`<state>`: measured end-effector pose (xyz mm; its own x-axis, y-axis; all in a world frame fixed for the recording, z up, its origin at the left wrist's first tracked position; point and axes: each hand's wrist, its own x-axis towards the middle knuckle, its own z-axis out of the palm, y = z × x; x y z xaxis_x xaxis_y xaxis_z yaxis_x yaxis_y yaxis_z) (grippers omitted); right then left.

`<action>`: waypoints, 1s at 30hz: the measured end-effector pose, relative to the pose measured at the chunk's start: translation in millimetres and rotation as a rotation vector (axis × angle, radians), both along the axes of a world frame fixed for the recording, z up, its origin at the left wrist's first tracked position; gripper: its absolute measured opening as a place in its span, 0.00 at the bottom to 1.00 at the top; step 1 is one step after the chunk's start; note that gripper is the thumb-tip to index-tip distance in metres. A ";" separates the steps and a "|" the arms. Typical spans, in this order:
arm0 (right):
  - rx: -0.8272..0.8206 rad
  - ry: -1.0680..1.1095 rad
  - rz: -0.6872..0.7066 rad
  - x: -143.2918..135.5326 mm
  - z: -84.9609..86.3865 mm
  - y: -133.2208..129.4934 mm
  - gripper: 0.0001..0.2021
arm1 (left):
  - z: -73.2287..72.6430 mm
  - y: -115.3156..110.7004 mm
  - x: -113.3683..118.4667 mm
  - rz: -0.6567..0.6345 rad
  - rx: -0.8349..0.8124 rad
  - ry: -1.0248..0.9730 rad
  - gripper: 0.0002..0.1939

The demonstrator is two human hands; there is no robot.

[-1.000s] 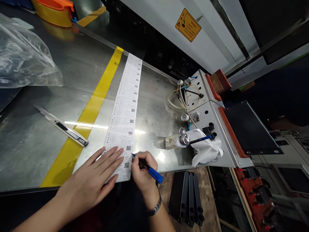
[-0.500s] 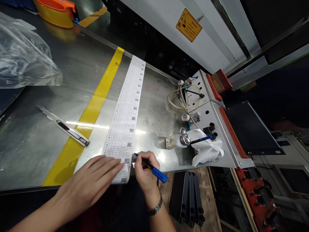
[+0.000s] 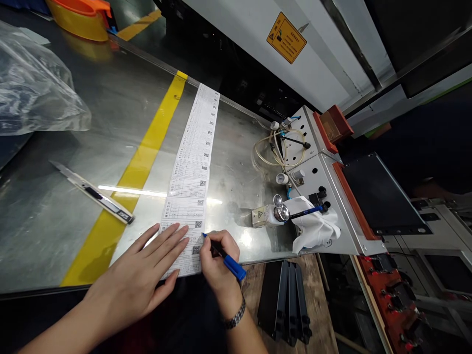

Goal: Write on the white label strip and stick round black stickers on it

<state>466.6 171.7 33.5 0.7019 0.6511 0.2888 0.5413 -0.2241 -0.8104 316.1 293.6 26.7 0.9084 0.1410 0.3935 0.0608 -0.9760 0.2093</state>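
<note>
A long strip of printed paper labels (image 3: 188,182) with codes along its right side runs across the metal table. My left hand (image 3: 143,270) lies flat over the strip's near part, fingers stretched and a little apart, covering some of the print. In my right hand (image 3: 221,265) is a blue marker pen (image 3: 230,263), gripped between thumb and fingers. Its tip meets the strip's right edge, just beside a printed code. Left of the strip, a utility knife (image 3: 96,194) rests across the yellow tape with its blade out.
A clear plastic bag (image 3: 40,88) lies far left, below an orange-yellow tape dispenser (image 3: 79,17). To the right stand a small pump bottle (image 3: 267,216), a white cloth (image 3: 313,223) and grey control boxes (image 3: 332,196) with gauges and tubing. Black bars (image 3: 283,300) lie on a wooden surface.
My right hand has moved slightly left, bringing the pen tip onto the strip. My left thumb has spread away from the fingers. The strip has shifted a little towards me.
</note>
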 end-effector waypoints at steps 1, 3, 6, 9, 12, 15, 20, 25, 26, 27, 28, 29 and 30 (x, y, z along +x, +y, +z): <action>-0.002 -0.003 -0.003 -0.2 0.1 0.1 0.03 | 0.3 0.1 0.3 0.013 -0.010 0.001 0.33; 0.003 0.002 -0.004 -0.3 0.2 0.1 0.03 | 1.0 0.2 1.2 0.019 -0.016 0.002 0.33; 0.026 0.010 0.014 0.3 0.6 0.2 0.04 | 1.3 1.2 1.8 -0.004 0.023 -0.006 0.31; 0.035 0.005 0.019 1.0 1.4 0.4 0.04 | 0.7 1.8 1.3 -0.007 0.049 -0.004 0.30; 0.023 0.020 0.003 1.0 2.2 0.6 0.04 | -0.1 1.3 0.4 -0.004 0.059 -0.002 0.29; 0.011 0.037 -0.019 0.5 2.8 0.9 0.04 | -0.1 1.1 0.4 -0.003 0.059 -0.002 0.30; -0.011 0.020 -0.022 0.6 2.3 0.8 0.05 | -0.1 2.3 0.9 -0.004 0.060 0.000 0.30; 0.004 0.020 -0.019 1.3 2.0 1.1 0.05 | 0.0 2.2 0.8 -0.003 0.050 -0.006 0.30; 0.001 0.020 -0.025 1.2 2.2 1.2 0.05 | 0.4 2.1 1.0 -0.003 0.048 -0.010 0.30; -0.001 0.019 -0.030 1.1 2.5 1.4 0.05 | 0.7 2.1 1.2 -0.003 0.045 -0.013 0.30; 0.000 0.021 -0.033 1.0 3.0 1.5 0.05 | 0.9 2.1 1.3 -0.002 0.041 -0.014 0.30; 0.002 0.028 -0.033 0.9 3.6 1.6 0.06 | 0.7 2.2 1.0 -0.003 0.034 -0.014 0.30; 0.003 0.042 -0.033 0.8 4.3 1.6 0.06 | -0.2 2.4 0.3 -0.005 0.026 -0.014 0.30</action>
<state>467.4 173.3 37.7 0.7345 0.6266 0.2606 0.4990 -0.2384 -0.8332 316.4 296.0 26.5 0.9035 0.1263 0.4095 0.0537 -0.9814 0.1841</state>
